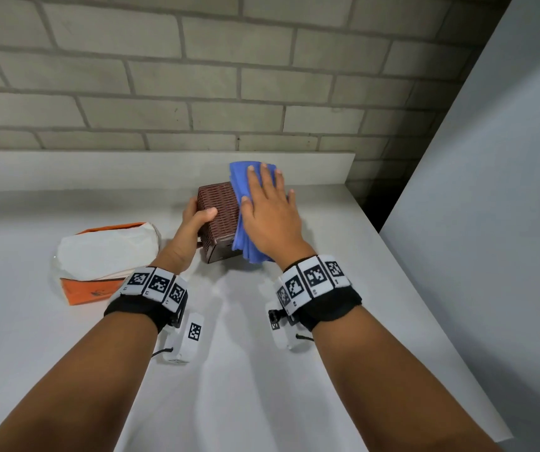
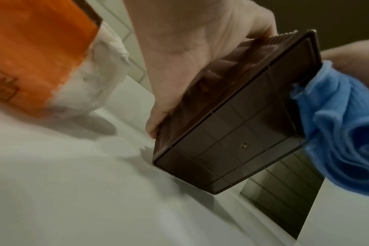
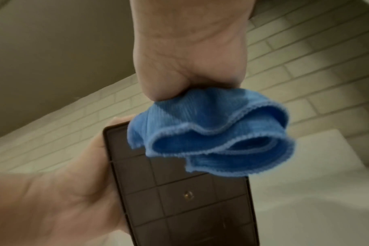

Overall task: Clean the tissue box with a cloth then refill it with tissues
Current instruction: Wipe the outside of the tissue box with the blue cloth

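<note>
At centre frame, the left hand (image 1: 197,220) grasps the brown tissue box (image 1: 218,216), tipped on its side on the white counter (image 1: 262,370) to expose one face, while the right hand (image 1: 270,216), fingers flat, presses a blue cloth (image 1: 241,181) against it. The refill tissue pack (image 1: 105,256) waits at left.

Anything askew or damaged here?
The brown tissue box is tipped on its side, gripped by the left hand, deliberately, for wiping. The orange tissue pack at left looks torn open, tissues bulging out. Nothing spilled.
</note>
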`<control>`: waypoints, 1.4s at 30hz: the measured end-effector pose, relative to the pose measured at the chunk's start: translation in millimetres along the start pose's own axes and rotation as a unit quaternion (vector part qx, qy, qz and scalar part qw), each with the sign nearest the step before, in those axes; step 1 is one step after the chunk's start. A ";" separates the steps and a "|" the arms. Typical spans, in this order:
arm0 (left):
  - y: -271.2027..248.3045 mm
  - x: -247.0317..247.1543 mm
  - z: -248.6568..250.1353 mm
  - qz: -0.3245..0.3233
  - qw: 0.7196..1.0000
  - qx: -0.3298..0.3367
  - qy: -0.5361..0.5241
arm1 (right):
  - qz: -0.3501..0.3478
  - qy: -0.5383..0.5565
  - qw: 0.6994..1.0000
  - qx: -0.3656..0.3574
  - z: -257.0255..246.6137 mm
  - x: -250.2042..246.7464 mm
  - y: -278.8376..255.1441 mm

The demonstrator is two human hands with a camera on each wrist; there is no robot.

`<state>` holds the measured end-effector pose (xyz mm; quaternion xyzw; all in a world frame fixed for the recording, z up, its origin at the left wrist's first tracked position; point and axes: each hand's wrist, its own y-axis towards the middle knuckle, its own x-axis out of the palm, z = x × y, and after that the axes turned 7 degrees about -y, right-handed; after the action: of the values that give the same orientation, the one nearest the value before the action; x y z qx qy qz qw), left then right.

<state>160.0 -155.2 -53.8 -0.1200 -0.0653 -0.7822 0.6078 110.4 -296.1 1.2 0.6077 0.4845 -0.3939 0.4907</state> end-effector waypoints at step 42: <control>-16.1 25.2 16.4 0.074 0.997 -0.021 0.002 | -0.006 0.238 0.961 0.137 11.5 12.0 -27.8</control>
<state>140.3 -170.7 -30.6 -0.1362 -0.0384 -0.7363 0.6617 85.9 -303.6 -18.6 0.7428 0.5321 -0.3031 0.2708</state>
